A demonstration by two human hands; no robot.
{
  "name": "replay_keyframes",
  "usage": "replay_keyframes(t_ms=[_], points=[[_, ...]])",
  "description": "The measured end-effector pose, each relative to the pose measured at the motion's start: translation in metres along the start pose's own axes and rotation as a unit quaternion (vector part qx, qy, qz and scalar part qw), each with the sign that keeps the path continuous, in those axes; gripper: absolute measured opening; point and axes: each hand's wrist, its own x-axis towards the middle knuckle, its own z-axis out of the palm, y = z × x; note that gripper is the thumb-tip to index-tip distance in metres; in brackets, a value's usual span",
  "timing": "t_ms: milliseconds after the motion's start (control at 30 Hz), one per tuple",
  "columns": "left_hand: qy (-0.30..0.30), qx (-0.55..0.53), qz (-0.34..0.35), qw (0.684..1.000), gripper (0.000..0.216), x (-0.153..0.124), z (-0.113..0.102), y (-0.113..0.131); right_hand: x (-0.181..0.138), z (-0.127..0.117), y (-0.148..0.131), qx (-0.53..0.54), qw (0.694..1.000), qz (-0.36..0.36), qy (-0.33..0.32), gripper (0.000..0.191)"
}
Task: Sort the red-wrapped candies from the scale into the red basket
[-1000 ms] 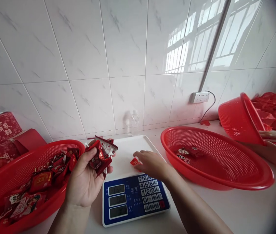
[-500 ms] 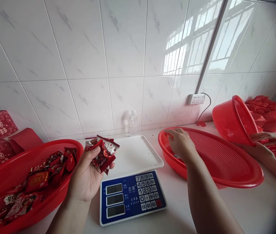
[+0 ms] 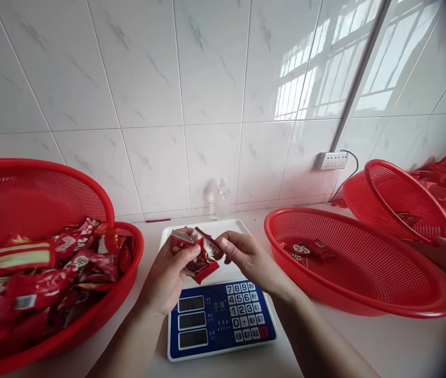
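Observation:
My left hand (image 3: 167,278) is closed around several small red-and-white snack packets (image 3: 203,265), held above the scale. At their right side, my right hand (image 3: 242,257) pinches a packet between thumb and fingers. Beneath both hands stands a digital scale (image 3: 223,320) with a blue keypad panel and a white weighing tray (image 3: 226,228); its display digits are too faint to read. Close by on the right, a large red basket (image 3: 360,294) has a few packets (image 3: 313,249) at its left end.
At the left, a tilted red basket (image 3: 41,173) full of red packets overlaps another red basket (image 3: 128,278). A co-worker's hand (image 3: 445,254) holds a smaller tilted basket (image 3: 396,194) at the right. A clear bottle (image 3: 223,199) and a socket strip (image 3: 332,160) are at the wall.
My right hand has left the right basket and come to the packets in my left hand. A tilted basket with packets has appeared over the left one; the co-worker's basket has tipped further.

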Motion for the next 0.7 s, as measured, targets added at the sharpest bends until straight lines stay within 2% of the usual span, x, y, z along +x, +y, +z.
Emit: replay_keyframes(t_ms=[100, 300, 400, 567, 700], points=[[-0.005, 0.008, -0.009, 1.000, 0.028, 0.003, 0.000, -0.004, 0.000, 0.002, 0.002, -0.006, 1.000, 0.013, 0.027, 0.038], [-0.001, 0.015, -0.024, 1.000, 0.028, 0.008, -0.002, -0.010, 0.005, 0.006, 0.012, -0.087, 0.989, 0.003, 0.116, 0.033], [0.009, 0.004, -0.029, 1.000, 0.029, 0.011, -0.006, -0.012, 0.008, 0.007, 0.016, -0.063, 0.987, -0.003, 0.148, 0.035], [0.086, -0.043, -0.047, 0.994, 0.029, 0.020, -0.013, -0.012, 0.013, -0.006, 0.023, -0.029, 0.981, 0.031, 0.189, 0.040], [0.146, -0.069, -0.021, 0.987, 0.028, 0.029, -0.021, -0.012, 0.018, -0.018, 0.036, -0.096, 0.970, 0.073, 0.209, 0.036]])
